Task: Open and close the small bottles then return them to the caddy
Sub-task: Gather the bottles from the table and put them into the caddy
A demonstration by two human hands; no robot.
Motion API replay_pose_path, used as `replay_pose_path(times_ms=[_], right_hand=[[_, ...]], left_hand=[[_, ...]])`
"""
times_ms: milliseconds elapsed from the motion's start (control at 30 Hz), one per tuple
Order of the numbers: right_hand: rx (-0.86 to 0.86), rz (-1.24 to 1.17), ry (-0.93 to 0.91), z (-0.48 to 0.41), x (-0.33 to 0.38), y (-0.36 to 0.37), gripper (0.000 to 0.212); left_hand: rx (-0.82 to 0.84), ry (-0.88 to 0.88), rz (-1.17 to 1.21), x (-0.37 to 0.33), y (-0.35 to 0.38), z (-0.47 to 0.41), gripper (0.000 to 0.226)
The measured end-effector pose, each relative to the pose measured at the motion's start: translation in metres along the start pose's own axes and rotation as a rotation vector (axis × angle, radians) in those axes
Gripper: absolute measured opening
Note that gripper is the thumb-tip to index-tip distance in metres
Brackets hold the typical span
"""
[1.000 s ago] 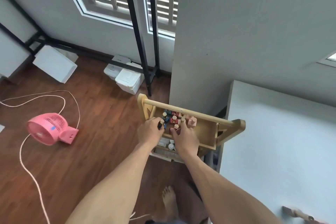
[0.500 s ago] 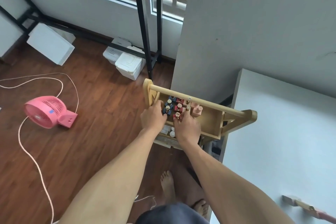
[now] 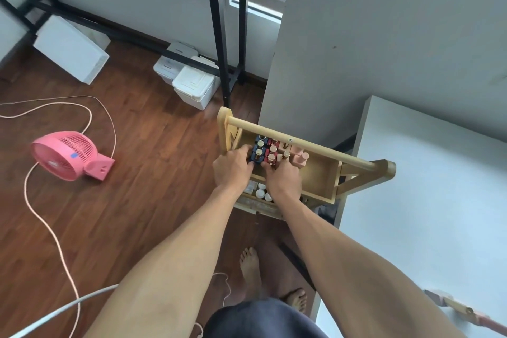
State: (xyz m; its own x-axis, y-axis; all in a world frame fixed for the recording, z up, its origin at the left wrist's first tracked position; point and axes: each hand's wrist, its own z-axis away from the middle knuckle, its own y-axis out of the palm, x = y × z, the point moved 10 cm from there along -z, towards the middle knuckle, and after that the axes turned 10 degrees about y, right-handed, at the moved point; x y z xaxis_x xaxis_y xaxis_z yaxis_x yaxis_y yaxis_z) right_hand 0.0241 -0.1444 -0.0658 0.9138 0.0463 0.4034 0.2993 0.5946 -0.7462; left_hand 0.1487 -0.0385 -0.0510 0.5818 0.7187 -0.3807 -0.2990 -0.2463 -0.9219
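L hand & R hand among bottles in caddy, grip state unclear

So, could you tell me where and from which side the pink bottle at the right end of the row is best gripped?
Probably by its round cap, from straight above: the pink bottle stands upright in the caddy, cap uppermost. Its right side faces bare tray, while the bottles beside it crowd its left.

head cam | looks steeply down | caddy mid-frame, arm's reach | single view
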Motion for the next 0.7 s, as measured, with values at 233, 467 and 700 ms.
replay_pose_path(times_ms=[233,467,700], right_hand=[[0.056,-0.076,-0.022,0.003,-0.006,0.006,0.029],[0.081,0.020,0.022,-0.005,-0.010,0.010,0.024],[0.052,0.070,0.014,-0.005,-0.008,0.014,0.029]], left_hand=[[-0.016,-0.006,-0.025,-0.002,-0.001,0.001,0.033],[-0.043,-0.018,-0.067,-0.006,-0.004,0.001,0.029],[-0.043,-0.024,-0.068,-0.006,-0.002,0.001,0.027]])
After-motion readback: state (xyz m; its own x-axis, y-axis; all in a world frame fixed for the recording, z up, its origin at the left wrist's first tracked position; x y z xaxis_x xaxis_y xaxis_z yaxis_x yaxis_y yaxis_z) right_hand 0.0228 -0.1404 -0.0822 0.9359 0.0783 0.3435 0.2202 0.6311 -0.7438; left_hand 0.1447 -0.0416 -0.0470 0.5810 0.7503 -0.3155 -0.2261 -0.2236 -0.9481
